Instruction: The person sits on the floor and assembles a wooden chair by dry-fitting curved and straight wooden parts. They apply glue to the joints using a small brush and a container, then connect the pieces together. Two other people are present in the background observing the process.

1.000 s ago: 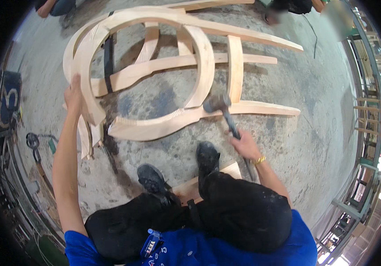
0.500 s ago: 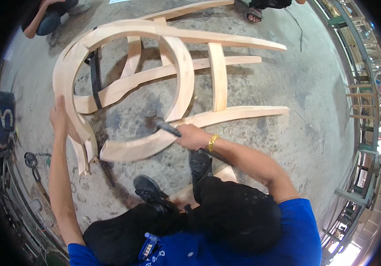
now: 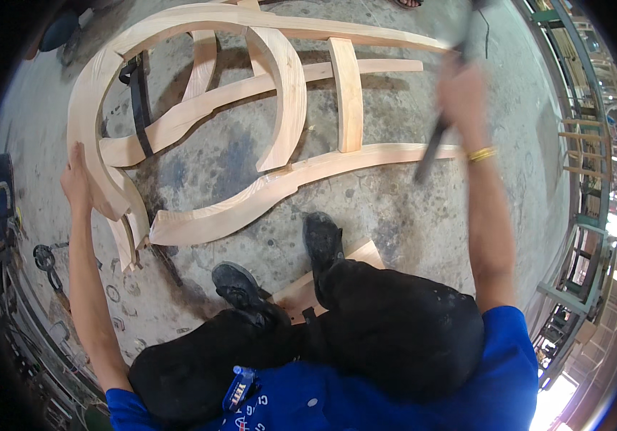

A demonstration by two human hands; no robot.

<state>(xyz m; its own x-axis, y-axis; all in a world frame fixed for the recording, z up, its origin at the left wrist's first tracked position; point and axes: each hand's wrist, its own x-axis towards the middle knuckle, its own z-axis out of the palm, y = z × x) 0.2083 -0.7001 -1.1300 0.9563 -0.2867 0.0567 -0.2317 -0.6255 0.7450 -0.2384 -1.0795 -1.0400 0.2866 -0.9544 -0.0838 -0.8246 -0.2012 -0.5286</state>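
A pale wooden chair frame [image 3: 287,97] lies on its side on the concrete floor, with a curved back rail and long tapering legs. At the frame's left, my left hand [image 3: 76,181] is wrapped round the edge of the curved rail [image 3: 85,108]. My right hand [image 3: 463,97] is raised at the far right, closed round a hammer [image 3: 430,154] and smeared by motion. The hammer's dark handle sticks out below the fist, and its upper end is blurred near the top edge. A black strap [image 3: 139,108] runs across the frame's left part.
A wooden board [image 3: 366,255] lies under me, between my black shoes [image 3: 323,237]. Metal rings and tools [image 3: 48,260] are on the floor at left. Green metal racking [image 3: 585,280] lines the right side. Part of another person [image 3: 60,32] shows at upper left.
My right hand has swung the hammer up and to the right, away from the lower wooden joint. My left hand keeps its hold. The frame appears slightly higher and further left.
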